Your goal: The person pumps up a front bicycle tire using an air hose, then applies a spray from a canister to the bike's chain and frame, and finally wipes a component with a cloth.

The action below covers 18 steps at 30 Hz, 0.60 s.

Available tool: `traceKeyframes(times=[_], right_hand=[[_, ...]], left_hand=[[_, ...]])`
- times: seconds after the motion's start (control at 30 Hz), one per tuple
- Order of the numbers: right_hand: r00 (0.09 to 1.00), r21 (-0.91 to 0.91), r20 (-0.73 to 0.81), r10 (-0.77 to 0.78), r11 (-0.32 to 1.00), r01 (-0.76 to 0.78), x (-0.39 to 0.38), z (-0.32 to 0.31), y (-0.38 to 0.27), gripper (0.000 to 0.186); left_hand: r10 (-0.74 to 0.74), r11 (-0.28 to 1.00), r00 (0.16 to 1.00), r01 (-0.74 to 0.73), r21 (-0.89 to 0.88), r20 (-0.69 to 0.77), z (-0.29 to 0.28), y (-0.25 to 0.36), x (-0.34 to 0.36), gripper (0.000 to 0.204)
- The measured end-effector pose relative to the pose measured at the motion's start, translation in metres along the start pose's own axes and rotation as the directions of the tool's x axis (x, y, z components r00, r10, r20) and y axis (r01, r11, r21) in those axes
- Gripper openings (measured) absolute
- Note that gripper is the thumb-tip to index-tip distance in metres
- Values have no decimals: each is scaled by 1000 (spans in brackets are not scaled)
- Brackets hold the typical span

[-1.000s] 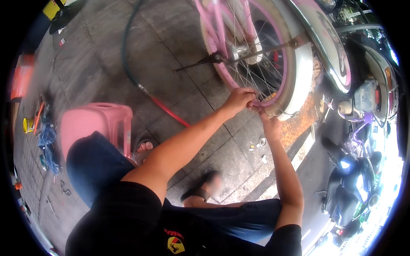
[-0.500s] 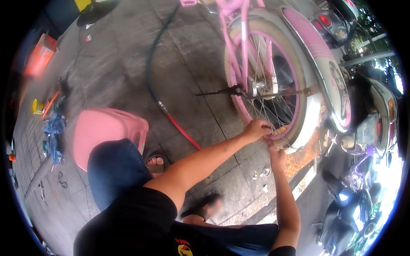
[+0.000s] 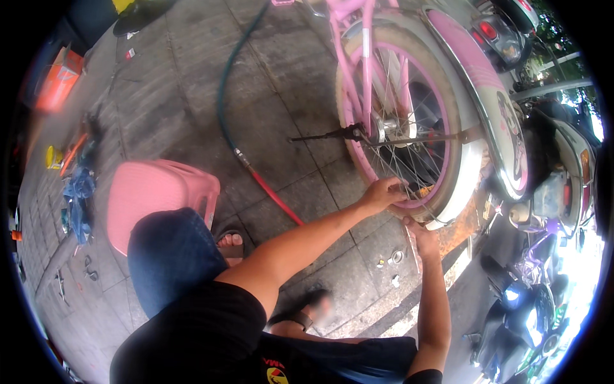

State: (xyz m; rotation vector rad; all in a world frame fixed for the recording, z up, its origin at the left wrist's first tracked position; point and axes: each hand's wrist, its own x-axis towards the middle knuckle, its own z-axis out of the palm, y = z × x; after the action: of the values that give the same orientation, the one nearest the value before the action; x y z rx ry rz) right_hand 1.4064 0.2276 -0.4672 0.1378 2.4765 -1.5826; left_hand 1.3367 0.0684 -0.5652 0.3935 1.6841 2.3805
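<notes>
A pink bicycle (image 3: 367, 70) fills the upper right, its spoked wheel with a pink rim (image 3: 441, 163) and pale tyre (image 3: 455, 83) facing me. At the rim's lower edge, beside the spokes, my left hand (image 3: 382, 196) has its fingers closed on the wheel. Just below it, my right hand (image 3: 423, 239) grips the bottom of the tyre, thumb up. Whether a small part lies between the left fingertips is hidden. A black kickstand (image 3: 348, 133) sticks out left from the axle. The white and pink mudguard (image 3: 502, 121) stands off to the right of the tyre.
A pink plastic stool (image 3: 144, 198) stands left of my knee. Across the paving runs a green and red hose (image 3: 268, 189). A ring-shaped part (image 3: 397, 257) lies near my right forearm. Tools and a blue cloth (image 3: 79, 192) lie far left; scooters (image 3: 521, 313) stand at right.
My right hand has shifted slightly down and right along the tyre, and its grip looks turned. My left hand stays at the rim, with its fingers slightly moved.
</notes>
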Motion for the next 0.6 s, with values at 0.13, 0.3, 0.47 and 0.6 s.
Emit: traceKeyframes(times=[0.13, 0.3, 0.47, 0.6], right_hand=[[988, 130, -21, -154, 979, 156, 4, 17, -29, 48], [996, -128, 43, 82, 989, -76, 3, -8, -36, 48], [983, 98, 172, -66, 994, 49, 7, -26, -39, 63], [976, 151, 206, -74, 988, 43, 3, -26, -25, 64]], left_hand=[[41, 992, 998, -35, -118, 54, -14, -19, 5, 41], [-86, 996, 986, 89, -15, 141, -10, -29, 17, 42], [-93, 996, 985, 93, 11, 147, -6, -5, 15, 39], [-176, 979, 973, 189, -80, 151, -2, -7, 8, 36]])
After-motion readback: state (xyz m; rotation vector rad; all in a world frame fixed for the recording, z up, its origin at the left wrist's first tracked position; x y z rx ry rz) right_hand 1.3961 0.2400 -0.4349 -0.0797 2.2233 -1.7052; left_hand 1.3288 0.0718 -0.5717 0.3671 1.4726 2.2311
